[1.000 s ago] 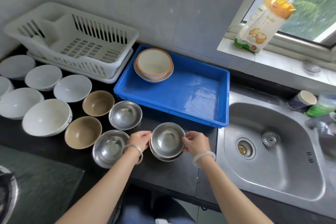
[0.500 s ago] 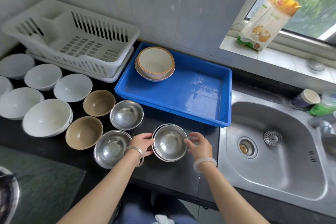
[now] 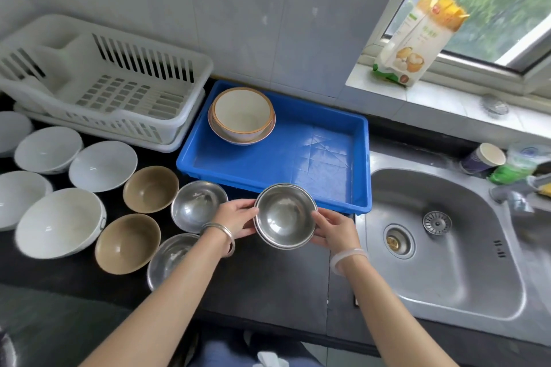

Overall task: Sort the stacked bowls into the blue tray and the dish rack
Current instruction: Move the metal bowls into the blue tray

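**Held item.** Nested steel bowls (image 3: 284, 216), at least two judging by the doubled rim, are gripped from both sides. The left hand (image 3: 235, 219) is curled round the left rim and the right hand (image 3: 337, 228) round the right rim, thumbs on the near edge. The stack is seen in front of the near wall of the blue tray (image 3: 362, 158); whether it rests on the counter (image 3: 268, 283) cannot be told.

**Blue tray.** Set against the tiled wall, between the dish rack (image 3: 104, 89) and the sink (image 3: 441, 262). A stack of cream bowls (image 3: 242, 116) with orange rims is placed in its far left corner.

**Dish rack.** White plastic, at the far left of the counter, just beside the tray.

**Counter, left of the hands.**
- One steel bowl (image 3: 198, 205) and a second steel bowl (image 3: 171, 259), the latter partly covered by the left forearm.
- Two brown bowls (image 3: 150, 188) and (image 3: 126, 243).
- Several white bowls, among them a large one (image 3: 59, 222).

**Wrists.** A silver bangle (image 3: 220, 235) is worn on the left, a pale bangle (image 3: 347, 259) on the right.

**Window sill.** A printed food packet (image 3: 417, 42) is leaned against the frame.
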